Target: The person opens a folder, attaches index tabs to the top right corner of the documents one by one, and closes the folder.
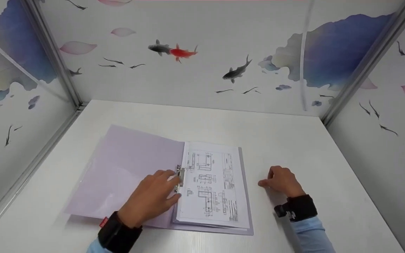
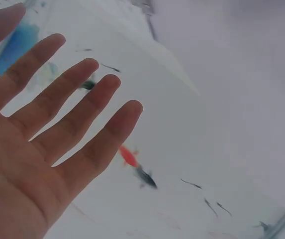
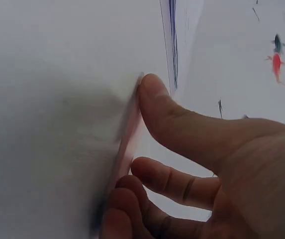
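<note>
A lilac clip folder lies spread on the white table, its cover turned to the left. Printed sheets with technical drawings are held at the fold by a metal clip. Over the fold is my left hand, its fingertips at the clip. The left wrist view shows that hand with fingers spread and nearly straight, gripping nothing. To the right of the folder, my right hand rests on the table with loosely bent fingers. Nothing is seen held in the right hand in its wrist view.
A white table bears the folder. Printed panels with fish and petals enclose the back and sides, with metal posts at the corners. A small red tag shows by the left wrist.
</note>
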Demonstrator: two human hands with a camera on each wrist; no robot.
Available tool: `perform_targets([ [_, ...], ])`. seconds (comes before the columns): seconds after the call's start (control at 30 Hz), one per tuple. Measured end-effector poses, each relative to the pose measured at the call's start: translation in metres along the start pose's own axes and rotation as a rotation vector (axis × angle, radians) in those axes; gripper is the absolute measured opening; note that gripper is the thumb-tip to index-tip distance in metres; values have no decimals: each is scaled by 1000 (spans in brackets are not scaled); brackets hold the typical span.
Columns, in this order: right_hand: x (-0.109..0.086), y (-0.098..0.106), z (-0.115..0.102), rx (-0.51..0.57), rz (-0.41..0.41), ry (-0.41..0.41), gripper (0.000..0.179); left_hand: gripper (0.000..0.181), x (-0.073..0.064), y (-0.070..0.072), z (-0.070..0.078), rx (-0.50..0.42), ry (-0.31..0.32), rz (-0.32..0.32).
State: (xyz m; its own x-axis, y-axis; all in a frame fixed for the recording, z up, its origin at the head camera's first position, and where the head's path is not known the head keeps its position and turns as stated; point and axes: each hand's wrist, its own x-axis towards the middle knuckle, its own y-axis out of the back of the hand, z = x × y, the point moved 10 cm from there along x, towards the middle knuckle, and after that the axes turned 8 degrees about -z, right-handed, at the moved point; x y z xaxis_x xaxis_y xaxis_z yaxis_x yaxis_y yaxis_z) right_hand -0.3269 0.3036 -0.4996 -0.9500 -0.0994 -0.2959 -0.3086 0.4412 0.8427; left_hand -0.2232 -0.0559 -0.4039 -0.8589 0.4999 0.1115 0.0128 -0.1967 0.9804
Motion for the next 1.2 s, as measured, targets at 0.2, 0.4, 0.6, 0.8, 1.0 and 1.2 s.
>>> perform_targets([
  [0.2,5,-2,3,64,-6,44,29,30,37,-18,67,88,-217,-58],
  [0.4,7,2,2,98,-40,97,21,41,91,-58,112,110,-286,-222],
  [0.6,3,1,0,121,-119,130,10,49,132,-96,146,137,-342,-311],
  [0.8,5,6,1,126,-67,119,42,54,161,-127,166,181,-337,-341],
  [1.0,8,5,8,146,-46,112,33,48,168,-132,175,252,-306,-279],
  [1.2,4,7,11,176,-36,109,16,41,166,-129,182,303,-282,-230],
])
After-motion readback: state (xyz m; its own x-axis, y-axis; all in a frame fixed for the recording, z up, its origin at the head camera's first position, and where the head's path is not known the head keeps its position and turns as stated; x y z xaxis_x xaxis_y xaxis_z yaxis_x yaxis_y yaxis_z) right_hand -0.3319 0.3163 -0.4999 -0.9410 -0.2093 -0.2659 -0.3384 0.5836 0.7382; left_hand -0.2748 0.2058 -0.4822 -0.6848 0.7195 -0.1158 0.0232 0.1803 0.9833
